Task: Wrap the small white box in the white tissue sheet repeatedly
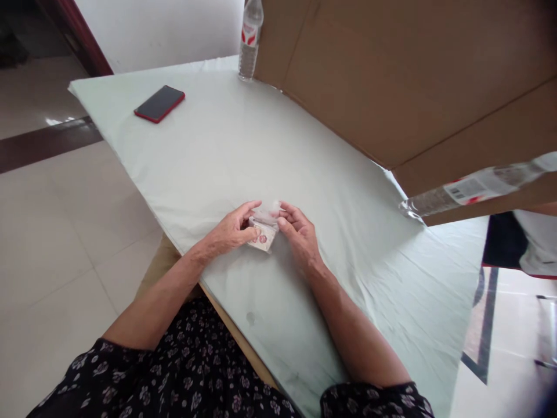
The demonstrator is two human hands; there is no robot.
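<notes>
A small, pale, box-like packet (264,245) with reddish round marks sits between my hands, low over the cloth. Clear, crinkled plastic film (266,216) rises from its top edge. My left hand (237,227) grips the packet from the left, thumb across the printed front and fingers behind. On the other side, my right hand (300,231) pinches the film near the packet's upper right corner between thumb and fingers. What exactly the packet contains cannot be made out.
A pale green cloth (209,151) covers the table. At the far left lies a phone (160,104) with a red edge. Brown cardboard panels (369,69) stand along the back and right, with one plastic bottle (249,43) at the far end and another bottle (474,187) at the right.
</notes>
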